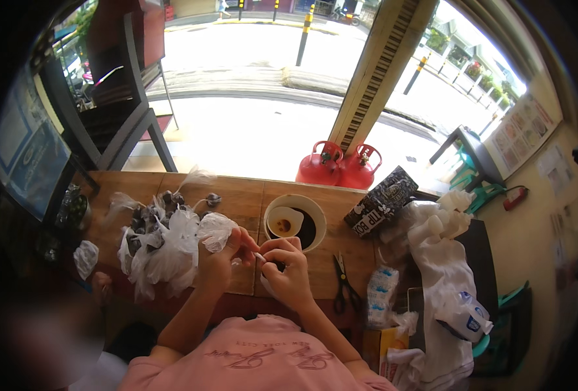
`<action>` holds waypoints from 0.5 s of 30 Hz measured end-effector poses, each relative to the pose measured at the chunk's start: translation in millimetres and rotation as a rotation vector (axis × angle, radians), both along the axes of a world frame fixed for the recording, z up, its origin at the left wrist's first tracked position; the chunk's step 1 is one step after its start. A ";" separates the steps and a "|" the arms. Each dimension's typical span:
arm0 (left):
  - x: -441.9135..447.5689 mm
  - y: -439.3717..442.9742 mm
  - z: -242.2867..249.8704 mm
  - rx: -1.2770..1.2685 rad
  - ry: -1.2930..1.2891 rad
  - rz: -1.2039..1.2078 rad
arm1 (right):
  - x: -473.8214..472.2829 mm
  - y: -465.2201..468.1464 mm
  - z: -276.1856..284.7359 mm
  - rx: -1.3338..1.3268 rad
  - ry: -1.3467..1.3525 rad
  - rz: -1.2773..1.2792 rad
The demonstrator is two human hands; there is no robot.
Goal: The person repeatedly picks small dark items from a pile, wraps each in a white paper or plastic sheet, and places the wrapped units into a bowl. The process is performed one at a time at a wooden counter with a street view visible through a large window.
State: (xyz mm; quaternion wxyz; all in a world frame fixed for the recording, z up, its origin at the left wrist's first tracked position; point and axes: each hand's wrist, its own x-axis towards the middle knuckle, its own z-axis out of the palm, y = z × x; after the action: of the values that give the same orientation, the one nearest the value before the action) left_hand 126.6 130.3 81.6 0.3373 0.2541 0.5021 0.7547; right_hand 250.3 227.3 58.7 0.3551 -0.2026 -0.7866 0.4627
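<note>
Both my hands meet over the wooden table [247, 195], in front of a white tub of dark liquid [319, 222] with a pale scoop [291, 215] in it. Between the fingertips of my left hand [230, 249] and my right hand [286, 266] is a twisted white plastic neck. A crumpled clear plastic bag [215, 229] shows at my left fingers; whether the neck belongs to it is unclear. Something dark is partly hidden beneath my right fingers. Left of my hands lies a heap of small tied plastic bags with dark contents [147, 220], with loose plastic over it.
Black-handled scissors [342, 283] lie right of my right hand. Farther right are a tip box [381, 200], a packet of plastic [382, 295] and white plastic bags [440, 264]. Another person's hand [101, 283] is at the left, near a small plastic bag [86, 259]. Red gas cylinders [318, 166] stand beyond the table.
</note>
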 end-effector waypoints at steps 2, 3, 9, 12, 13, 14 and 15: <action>-0.8 -1.3 -2.5 -0.004 -0.024 -0.014 | -0.1 1.8 -2.1 -0.041 -0.014 0.008; -0.9 -2.0 -4.1 0.000 0.003 -0.034 | -0.3 2.8 -3.5 -0.038 -0.018 0.000; -0.4 -6.3 -11.6 -0.046 0.094 -0.033 | 0.5 5.9 -18.1 -0.056 -0.035 -0.017; 0.1 -7.7 -12.1 -0.058 0.098 -0.007 | 3.0 6.8 -26.4 -0.060 -0.057 -0.014; 1.2 -9.1 -11.4 -0.066 0.110 -0.003 | 4.2 7.2 -29.0 -0.087 -0.063 -0.002; 1.8 -10.6 -10.0 -0.061 0.143 -0.020 | 5.6 8.0 -31.5 -0.090 -0.070 0.006; 3.2 -12.5 -8.6 -0.069 0.157 0.000 | 6.8 9.4 -34.0 -0.114 -0.076 0.018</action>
State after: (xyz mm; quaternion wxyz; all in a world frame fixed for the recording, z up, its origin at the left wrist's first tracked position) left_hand 129.8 117.8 73.0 0.3056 0.3009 0.5526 0.7146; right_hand 257.1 236.7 24.6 0.3088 -0.2326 -0.7736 0.5020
